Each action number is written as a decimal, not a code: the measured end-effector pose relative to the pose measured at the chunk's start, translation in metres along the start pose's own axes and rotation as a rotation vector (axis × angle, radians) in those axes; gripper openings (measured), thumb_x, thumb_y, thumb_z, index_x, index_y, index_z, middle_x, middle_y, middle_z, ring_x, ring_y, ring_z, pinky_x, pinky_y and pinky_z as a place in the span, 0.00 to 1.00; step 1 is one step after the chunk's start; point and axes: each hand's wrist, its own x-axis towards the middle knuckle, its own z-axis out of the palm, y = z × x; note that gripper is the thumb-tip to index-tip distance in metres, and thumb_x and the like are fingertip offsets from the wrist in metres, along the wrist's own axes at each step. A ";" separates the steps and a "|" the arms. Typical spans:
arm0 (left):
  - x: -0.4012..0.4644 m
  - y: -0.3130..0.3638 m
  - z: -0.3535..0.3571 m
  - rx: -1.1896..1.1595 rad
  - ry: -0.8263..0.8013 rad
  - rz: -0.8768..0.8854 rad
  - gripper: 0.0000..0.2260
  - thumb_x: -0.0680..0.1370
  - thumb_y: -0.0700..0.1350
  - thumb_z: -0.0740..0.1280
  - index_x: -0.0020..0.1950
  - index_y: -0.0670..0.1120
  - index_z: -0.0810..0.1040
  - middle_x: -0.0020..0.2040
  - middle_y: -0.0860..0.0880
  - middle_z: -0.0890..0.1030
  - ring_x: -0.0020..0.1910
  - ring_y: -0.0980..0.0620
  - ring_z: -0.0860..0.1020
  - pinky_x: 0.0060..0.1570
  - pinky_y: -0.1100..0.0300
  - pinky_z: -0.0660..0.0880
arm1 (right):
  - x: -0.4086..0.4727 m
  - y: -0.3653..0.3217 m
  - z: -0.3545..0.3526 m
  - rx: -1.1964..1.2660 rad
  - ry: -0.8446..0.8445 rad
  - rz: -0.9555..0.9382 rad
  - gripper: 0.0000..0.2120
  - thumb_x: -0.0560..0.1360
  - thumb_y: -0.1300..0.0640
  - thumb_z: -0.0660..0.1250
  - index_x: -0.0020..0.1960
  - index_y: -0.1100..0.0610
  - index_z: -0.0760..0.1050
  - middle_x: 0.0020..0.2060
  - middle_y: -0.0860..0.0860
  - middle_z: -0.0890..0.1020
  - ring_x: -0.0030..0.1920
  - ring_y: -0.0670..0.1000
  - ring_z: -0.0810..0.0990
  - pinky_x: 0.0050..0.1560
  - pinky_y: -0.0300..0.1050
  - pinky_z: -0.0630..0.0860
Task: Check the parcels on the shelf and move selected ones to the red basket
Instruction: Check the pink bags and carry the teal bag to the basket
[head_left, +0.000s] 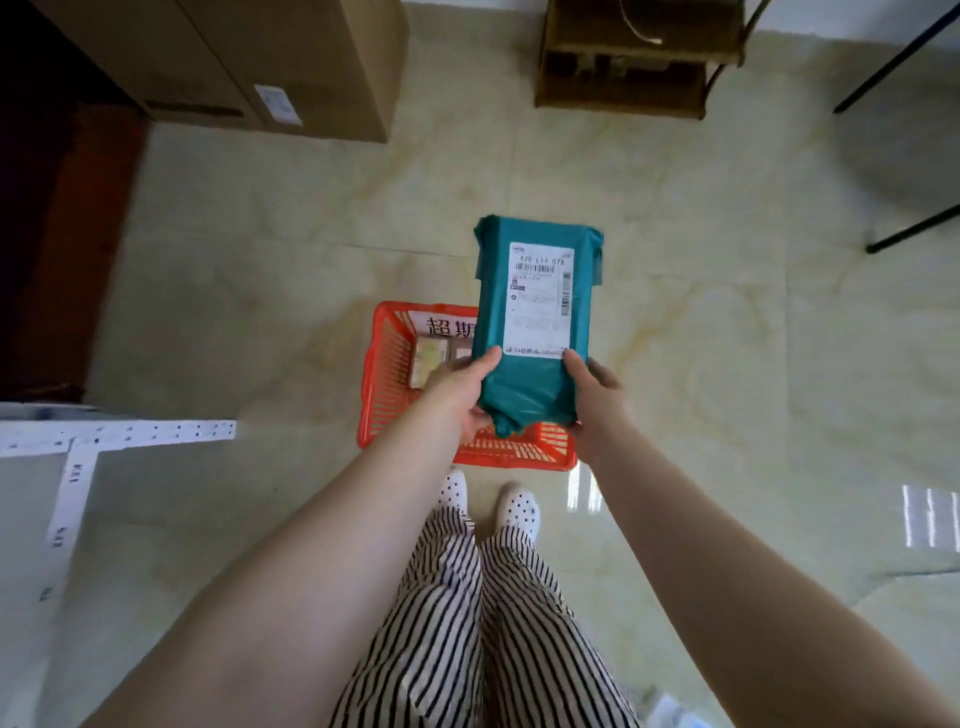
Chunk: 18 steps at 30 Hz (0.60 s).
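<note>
Head view: left hand (457, 387) and right hand (597, 395) grasp teal parcel (535, 312) above red basket (384, 374), 12 o'clock of feet.

**Teal parcel above the red basket**

Teal plastic-wrapped parcel (535, 322): oblong, label side up, white shipping label with barcode and the print "420 L14 078" on its upper face. Held in the air at its near end, far end pointing away, directly over the red basket (395, 374). Red basket: slatted plastic, rectangular, on the tiled floor, white sign with red characters at its far wall, some pale packets lying inside.
</note>
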 end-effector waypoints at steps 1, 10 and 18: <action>0.024 -0.010 0.001 0.022 0.025 -0.031 0.17 0.76 0.49 0.71 0.62 0.45 0.75 0.58 0.43 0.81 0.50 0.42 0.81 0.31 0.53 0.79 | 0.023 0.016 -0.001 -0.002 0.022 0.035 0.25 0.75 0.53 0.73 0.70 0.53 0.71 0.59 0.54 0.81 0.52 0.56 0.83 0.54 0.58 0.82; 0.257 -0.134 -0.019 0.150 0.208 -0.171 0.24 0.70 0.54 0.76 0.59 0.41 0.78 0.54 0.41 0.82 0.51 0.39 0.82 0.52 0.39 0.79 | 0.217 0.161 -0.007 -0.103 0.230 0.178 0.25 0.73 0.50 0.74 0.67 0.53 0.75 0.59 0.54 0.82 0.55 0.57 0.82 0.57 0.57 0.81; 0.384 -0.172 -0.013 0.110 0.191 -0.161 0.14 0.73 0.52 0.74 0.52 0.45 0.78 0.46 0.46 0.80 0.46 0.43 0.80 0.53 0.49 0.79 | 0.343 0.221 0.004 -0.133 0.322 0.191 0.28 0.74 0.47 0.73 0.69 0.57 0.72 0.60 0.54 0.81 0.52 0.53 0.80 0.52 0.47 0.79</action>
